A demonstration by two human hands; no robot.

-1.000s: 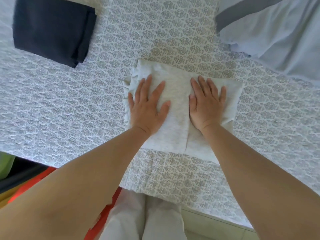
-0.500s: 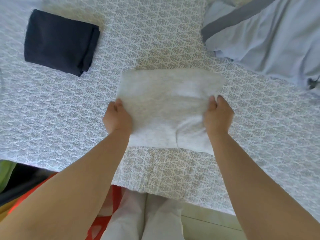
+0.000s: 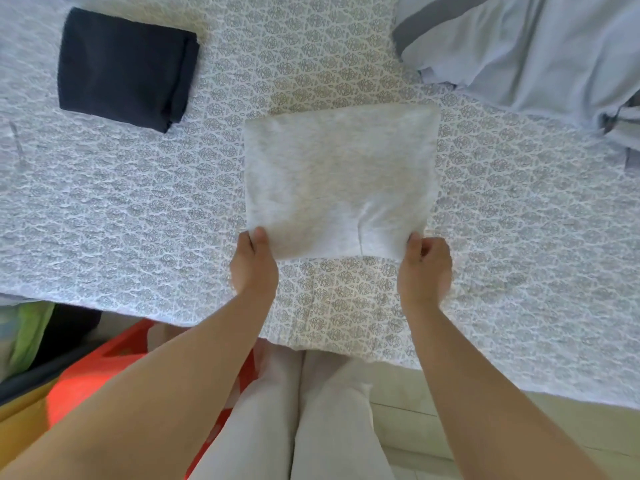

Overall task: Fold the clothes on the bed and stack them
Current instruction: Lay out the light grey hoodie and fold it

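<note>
Your left hand [image 3: 254, 263] pinches the near left corner of the folded grey garment [image 3: 341, 174], thumb on top and fingers curled beneath. Your right hand [image 3: 424, 268] pinches the near right corner the same way. Both hands are clamped on the cloth; neither is free.

The garment sits at the middle of the bed [image 3: 138, 202], just beyond its near edge. Its near edge appears raised by your grip, while the far edge looks to rest on the cover. The piece is nearly square, so its long axis cannot be told with certainty. A short seam or crease at the near edge runs away from you.

Judged from this layout, folding of this piece is complete or nearly so, and the step in hand is transfer to the stack. The next move calls for lifting both corners level and carrying the piece far left onto the folded dark garment [image 3: 124, 69], edges aligned.

At the far right, the pale blue garment [image 3: 540, 53] lies unfolded.
</note>
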